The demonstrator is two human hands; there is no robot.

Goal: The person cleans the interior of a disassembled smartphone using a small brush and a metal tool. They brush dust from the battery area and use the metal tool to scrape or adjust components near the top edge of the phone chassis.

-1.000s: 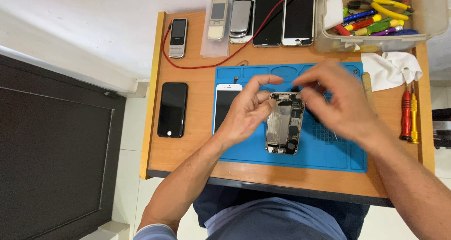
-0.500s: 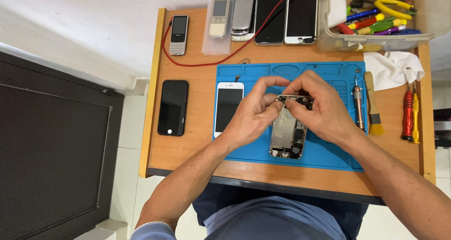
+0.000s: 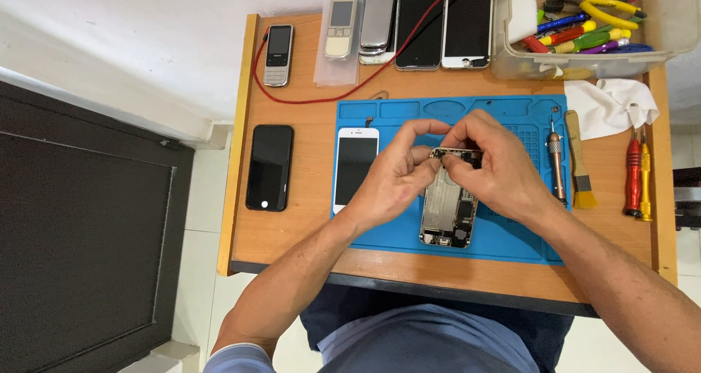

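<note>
While the opened phone body (image 3: 444, 211) lies flat on the blue work mat (image 3: 511, 238), both hands meet over its top end. The left hand (image 3: 398, 174) pinches that upper edge with curled fingers, seemingly to steady it, and the right hand (image 3: 491, 161) closes narrowly on something small there; what it grips is too small to tell. Just left of the left hand rests a detached white screen (image 3: 355, 167), likely set aside to expose the interior. Right of the right hand, a metal screwdriver (image 3: 557, 165) and a brush (image 3: 578, 161) lie within easy reach on the tabletop (image 3: 307, 227).
</note>
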